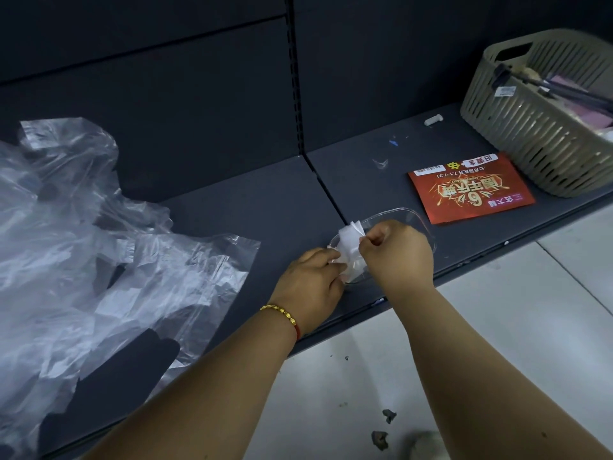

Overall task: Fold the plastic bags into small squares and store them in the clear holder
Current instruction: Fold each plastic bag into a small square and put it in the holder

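Both hands (351, 260) around white, crumpled folded bag (348, 249)

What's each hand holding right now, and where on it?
Both hold the folded plastic bag over the clear holder. The right hand pinches its upper right edge; the left hand grips its lower left side.
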Tool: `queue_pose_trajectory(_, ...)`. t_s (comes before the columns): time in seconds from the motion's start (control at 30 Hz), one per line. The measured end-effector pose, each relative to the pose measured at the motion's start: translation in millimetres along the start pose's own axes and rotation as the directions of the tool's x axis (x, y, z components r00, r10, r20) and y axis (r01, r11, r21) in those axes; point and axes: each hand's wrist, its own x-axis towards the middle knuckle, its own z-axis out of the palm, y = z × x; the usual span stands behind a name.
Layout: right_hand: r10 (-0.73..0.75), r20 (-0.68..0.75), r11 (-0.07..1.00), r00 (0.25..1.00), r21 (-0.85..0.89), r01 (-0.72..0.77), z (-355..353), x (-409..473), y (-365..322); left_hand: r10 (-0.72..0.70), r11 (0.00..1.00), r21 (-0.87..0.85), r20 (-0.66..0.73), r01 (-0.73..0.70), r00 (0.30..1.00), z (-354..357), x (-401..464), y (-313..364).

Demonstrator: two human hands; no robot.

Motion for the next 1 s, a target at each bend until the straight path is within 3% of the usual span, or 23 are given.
queue_pose_trajectory(0.3,0.016,0.16,0.99,0.987,-0.144,0.007,12.8,1.6,-4.6,-0.144,0.978,-0.161,-0.058,0.133,0.988,4.7,-8.5,7.6)
queue_pose_trajectory(0.47,0.046,0.181,0.983,0.982,-0.184,-0.012,16.0,6.3,-3.1,-0.104,0.987,-0.126,-0.01,0.102,0.995,13.1,-12.6,6.4)
queue_pose_trajectory(0.6,0.052,0.116,0.973,0.992,-0.229,-0.025,19.8,5.4,-7.2,-0.062,0.996,-0.07,-0.041,0.059,0.997,16.8,-11.5,3.2)
queue_pose_trajectory(0.8,0.018,0.068,0.942,0.998,-0.335,0.005,25.1,2.7,-6.7,-0.041,0.997,-0.062,0.02,0.042,0.999,21.8,-9.4,4.1)
queue_pose_trajectory(0.93,-0.033,-0.041,0.971,0.999,-0.239,0.022,28.6,0.3,-7.4,-0.188,0.977,-0.126,-0.14,0.171,0.972,8.8,-23.1,-1.8)
queue_pose_trajectory(1.0,-0.116,-0.171,0.982,0.978,-0.165,0.087,29.6,-6.6,-15.0,-0.3,0.954,-0.095,-0.34,0.284,0.891,3.1,-39.6,-18.9)
